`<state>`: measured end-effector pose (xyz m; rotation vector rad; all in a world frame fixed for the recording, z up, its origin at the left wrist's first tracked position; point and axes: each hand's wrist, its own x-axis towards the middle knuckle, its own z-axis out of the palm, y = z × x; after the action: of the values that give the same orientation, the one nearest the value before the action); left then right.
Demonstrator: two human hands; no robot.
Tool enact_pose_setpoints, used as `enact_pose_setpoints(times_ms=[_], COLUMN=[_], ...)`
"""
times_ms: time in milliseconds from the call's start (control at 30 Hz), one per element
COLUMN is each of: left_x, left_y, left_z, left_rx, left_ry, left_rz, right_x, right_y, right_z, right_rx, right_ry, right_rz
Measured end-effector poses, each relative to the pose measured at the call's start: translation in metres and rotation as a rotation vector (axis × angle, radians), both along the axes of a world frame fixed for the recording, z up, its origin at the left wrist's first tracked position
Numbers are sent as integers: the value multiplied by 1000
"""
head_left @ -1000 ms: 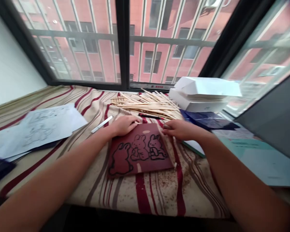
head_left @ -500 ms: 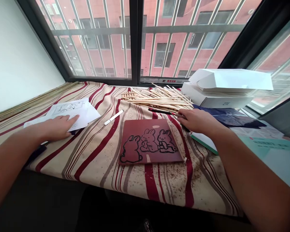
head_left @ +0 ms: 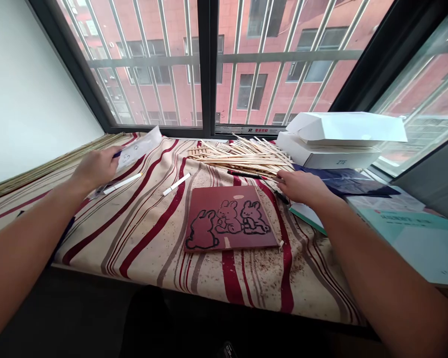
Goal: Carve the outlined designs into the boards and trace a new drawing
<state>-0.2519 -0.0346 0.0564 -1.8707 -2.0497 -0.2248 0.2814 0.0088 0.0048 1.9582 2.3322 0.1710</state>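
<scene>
My left hand [head_left: 97, 166] is closed on white papers [head_left: 142, 146] with line drawings, lifted at an angle above the cloth. Something dark blue shows at its fingers. My right hand [head_left: 302, 186] rests low at the right with its fingers drawn together; what they hold, if anything, is hidden. A dark-handled thin tool [head_left: 282, 198] lies just below those fingers, and a black pen [head_left: 244, 174] is to their left. Between my hands lies a reddish-brown board [head_left: 231, 219] with three rabbit-like figures outlined in black.
Two white sticks, one near my left hand [head_left: 123, 183] and another white stick [head_left: 176, 184], lie on the striped cloth [head_left: 149, 238]. Behind are a pile of thin wooden sticks [head_left: 242, 156] and a white box [head_left: 339, 144]. Green-and-white books [head_left: 406, 233] lie right. Brown crumbs dot the cloth.
My left hand has gone from lying on the papers to gripping and raising them away toward the window, uncovering a white stick. My right hand has barely moved. The view has shifted slightly.
</scene>
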Motion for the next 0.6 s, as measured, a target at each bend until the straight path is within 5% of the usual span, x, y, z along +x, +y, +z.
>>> enact_pose_setpoints(times_ms=[100,167,367,500,600], left_x=[28,44,77,93,69], left_y=[22,34,48,31,2], left_z=[-11,-22,-43,-32,-12], left_rx=[157,123,-220,-449,-534], left_ry=[-117,-148,-45,-12,-82], left_rz=[-117,-200,-473,-533,-518], right_x=[0,-1,1,-3,-11], right_y=[1,0,1,-1,-7], right_z=[-2,-3,-3,1,6], right_rx=[4,12,14,75,100], right_ry=[13,22,39,64,109], right_rz=[23,46,123,165,233])
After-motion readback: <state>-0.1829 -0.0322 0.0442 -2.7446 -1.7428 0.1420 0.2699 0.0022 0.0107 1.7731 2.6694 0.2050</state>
